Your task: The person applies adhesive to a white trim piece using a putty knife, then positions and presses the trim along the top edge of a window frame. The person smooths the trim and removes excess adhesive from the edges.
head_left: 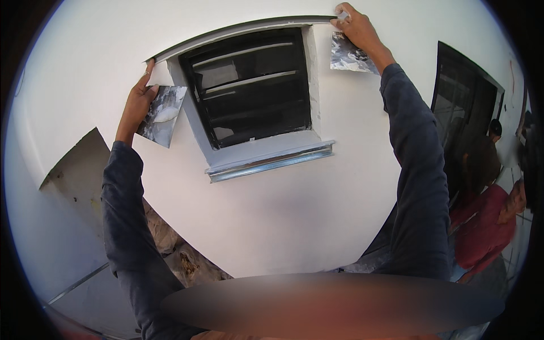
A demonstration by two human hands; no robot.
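in the head view, a long grey strip (243, 27) is set along the upper edge of a window recess in a white wall (277, 226), its line bent by the lens. its left end is touched by the outstretched forefinger of the left hand (136, 105), by which a square metal plate (164, 115) smeared with white paste is also held, its upper edge pressed by the thumb. the strip's right end is met by the curled fingers of the right hand (361, 33), between which a small pale bit is seen; what it is cannot be told. a second smeared plate (350, 56) is carried just below that hand, though the exact grip is hidden by the hand itself. both arms are raised and covered by dark sleeves (416, 170).

between the hands, a dark slatted window (249, 85) is framed by the recess, and below it a shiny metal channel (272, 161) is fixed along the lower edge. at the far right, a dark-framed opening (467, 85) is seen, with a person in a red top (484, 232) near it. the bottom of the view is covered by a blurred oval.
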